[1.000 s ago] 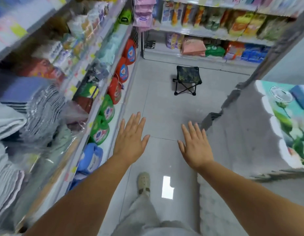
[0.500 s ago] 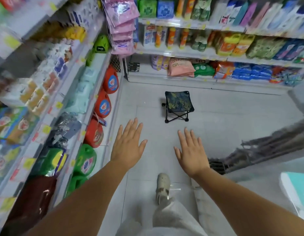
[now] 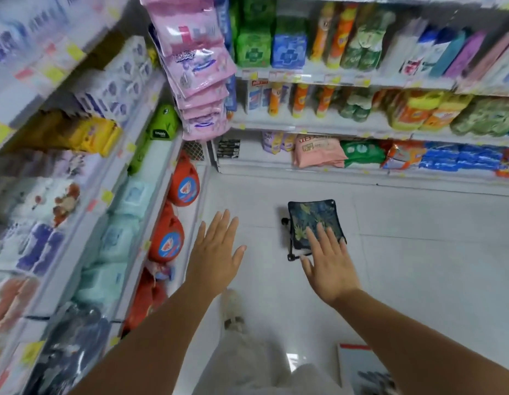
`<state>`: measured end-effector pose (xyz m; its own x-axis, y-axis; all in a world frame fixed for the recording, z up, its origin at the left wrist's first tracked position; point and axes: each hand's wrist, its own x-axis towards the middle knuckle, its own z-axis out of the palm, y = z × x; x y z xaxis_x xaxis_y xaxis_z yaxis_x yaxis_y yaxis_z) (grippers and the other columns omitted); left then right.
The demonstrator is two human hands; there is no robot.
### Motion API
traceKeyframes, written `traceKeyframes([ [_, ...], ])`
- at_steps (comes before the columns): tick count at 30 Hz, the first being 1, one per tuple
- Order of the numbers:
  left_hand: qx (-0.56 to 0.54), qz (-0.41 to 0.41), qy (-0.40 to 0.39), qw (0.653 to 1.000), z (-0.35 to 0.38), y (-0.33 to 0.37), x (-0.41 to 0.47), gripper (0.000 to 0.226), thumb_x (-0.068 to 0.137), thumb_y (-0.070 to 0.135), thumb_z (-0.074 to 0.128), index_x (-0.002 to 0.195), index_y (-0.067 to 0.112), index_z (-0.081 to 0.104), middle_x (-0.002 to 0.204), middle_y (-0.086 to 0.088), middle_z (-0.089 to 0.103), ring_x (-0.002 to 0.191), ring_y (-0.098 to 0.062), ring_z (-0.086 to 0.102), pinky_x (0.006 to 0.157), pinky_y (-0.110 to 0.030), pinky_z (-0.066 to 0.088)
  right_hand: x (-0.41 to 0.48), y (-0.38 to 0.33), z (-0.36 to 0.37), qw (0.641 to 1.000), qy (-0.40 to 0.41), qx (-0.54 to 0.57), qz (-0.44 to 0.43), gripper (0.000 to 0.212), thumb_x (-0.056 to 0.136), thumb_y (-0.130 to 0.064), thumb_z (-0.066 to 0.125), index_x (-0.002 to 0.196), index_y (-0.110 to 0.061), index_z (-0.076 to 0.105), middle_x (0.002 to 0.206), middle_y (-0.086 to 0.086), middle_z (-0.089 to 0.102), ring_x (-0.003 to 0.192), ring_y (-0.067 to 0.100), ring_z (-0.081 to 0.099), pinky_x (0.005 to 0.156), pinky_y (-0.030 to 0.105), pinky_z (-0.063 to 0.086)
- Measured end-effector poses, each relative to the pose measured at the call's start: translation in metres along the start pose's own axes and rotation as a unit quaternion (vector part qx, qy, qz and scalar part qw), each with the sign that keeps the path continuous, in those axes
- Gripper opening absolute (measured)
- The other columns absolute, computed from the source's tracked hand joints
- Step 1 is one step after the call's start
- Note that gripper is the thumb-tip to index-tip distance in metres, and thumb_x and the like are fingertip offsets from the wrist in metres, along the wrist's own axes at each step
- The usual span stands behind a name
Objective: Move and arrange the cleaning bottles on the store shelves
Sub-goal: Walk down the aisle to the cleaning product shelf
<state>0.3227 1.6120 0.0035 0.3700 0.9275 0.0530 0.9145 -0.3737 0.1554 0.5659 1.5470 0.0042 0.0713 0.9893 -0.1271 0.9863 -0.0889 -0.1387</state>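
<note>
My left hand (image 3: 216, 252) and my right hand (image 3: 327, 260) are stretched out flat over the aisle floor, fingers spread, both empty. Orange and yellow cleaning bottles (image 3: 297, 99) stand on the middle shelf of the far rack, with more orange bottles (image 3: 330, 35) on the shelf above. Big yellow-capped orange jugs (image 3: 427, 109) sit further right on that middle shelf. Red detergent jugs (image 3: 185, 185) line the bottom shelf of the left rack, beside my left hand.
A small folding stool (image 3: 311, 220) with a leaf-print seat stands on the white tiled floor, partly behind my right hand. Pink hanging packs (image 3: 196, 67) dangle at the corner of the racks. My shoe (image 3: 233, 309) is below. Tissue packs fill the left shelves.
The view has swung up and forward toward the far rack. The stool is closer and my right hand now overlaps it. Both hands stay flat and empty.
</note>
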Motion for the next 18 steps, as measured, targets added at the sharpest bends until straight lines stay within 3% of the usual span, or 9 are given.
traceKeyframes([
  [5,0.004,0.042,-0.013,0.999,0.005,-0.041,0.112,0.060,0.088,0.044,0.036,0.140,0.013,0.037,0.150,-0.009,0.032,0.139,-0.025,0.028,0.112,-0.048,0.026,0.094,-0.008,-0.001,0.998,-0.001,-0.010,0.059,0.070,0.088,-0.048,0.010,0.149,-0.016,0.024,0.156,0.011,0.023,0.145,0.031,0.017,0.117,0.045,0.010],
  [9,0.003,0.083,-0.027,0.996,0.001,-0.062,0.203,0.062,0.087,0.045,0.033,0.139,0.013,0.036,0.150,-0.008,0.032,0.139,-0.023,0.027,0.112,-0.043,0.015,0.169,-0.011,-0.012,0.995,-0.005,-0.006,0.102,0.061,0.088,-0.043,0.028,0.139,-0.012,0.045,0.144,0.014,0.046,0.133,0.034,0.043,0.109,0.049,0.034],
  [12,0.010,0.097,-0.034,0.995,-0.001,-0.067,0.267,0.062,0.088,0.045,0.030,0.141,0.014,0.034,0.151,-0.007,0.031,0.140,-0.022,0.025,0.113,-0.040,0.007,0.221,-0.005,-0.018,0.993,0.003,0.002,0.116,0.060,0.087,-0.043,0.031,0.135,-0.012,0.049,0.140,0.015,0.050,0.129,0.035,0.047,0.110,0.047,0.030],
  [15,0.007,0.106,-0.041,0.994,0.004,-0.069,0.325,0.062,0.087,0.045,0.031,0.140,0.014,0.035,0.150,-0.007,0.032,0.139,-0.020,0.022,0.113,-0.038,0.004,0.276,0.009,-0.027,0.992,0.010,-0.003,0.123,0.059,0.087,-0.042,0.032,0.134,-0.012,0.050,0.139,0.016,0.051,0.127,0.037,0.049,0.102,0.051,0.040],
  [18,0.009,0.106,-0.031,0.994,0.008,-0.070,0.387,0.061,0.085,0.044,0.034,0.137,0.013,0.040,0.147,-0.008,0.037,0.137,-0.018,0.021,0.111,-0.036,0.005,0.336,0.026,-0.036,0.993,0.005,-0.003,0.118,0.061,0.087,-0.040,0.030,0.138,-0.010,0.046,0.142,0.018,0.047,0.130,0.039,0.045,0.103,0.052,0.036],
])
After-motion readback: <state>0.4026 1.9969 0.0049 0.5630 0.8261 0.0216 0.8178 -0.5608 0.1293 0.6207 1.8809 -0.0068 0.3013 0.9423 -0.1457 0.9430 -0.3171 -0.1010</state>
